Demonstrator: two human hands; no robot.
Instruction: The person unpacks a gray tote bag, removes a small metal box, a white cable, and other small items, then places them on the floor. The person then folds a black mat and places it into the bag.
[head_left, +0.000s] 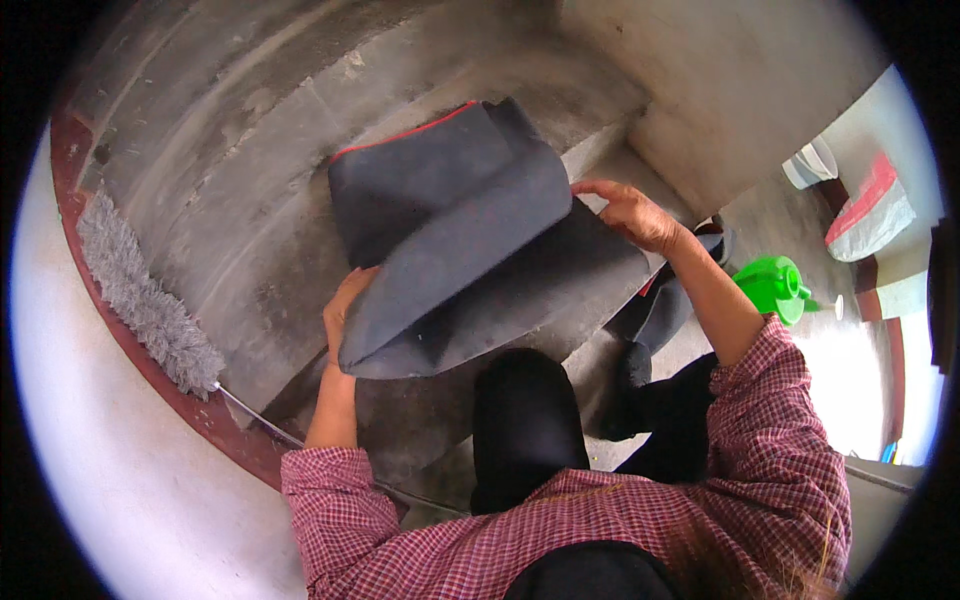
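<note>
A large dark grey sheet (465, 232), perhaps a floor mat, with a red strip along its far edge, lies partly folded over on concrete steps in front of me. At its left end my left hand (347, 304) grips the edge, with some fingers hidden behind the material. My right hand (630, 212) is at the right edge of the fold, its index finger stretched out to the material and the other fingers curled. Whether that hand pinches the sheet cannot be made out. My knee in black trousers is just below the sheet.
A fluffy grey duster (146, 300) leans along the left wall, its thin handle reaching towards my left arm. To the right are a bright green plastic container (772, 289), a dark grey bundle (664, 307), a white bucket (810, 163) and a red-and-white sack (874, 210).
</note>
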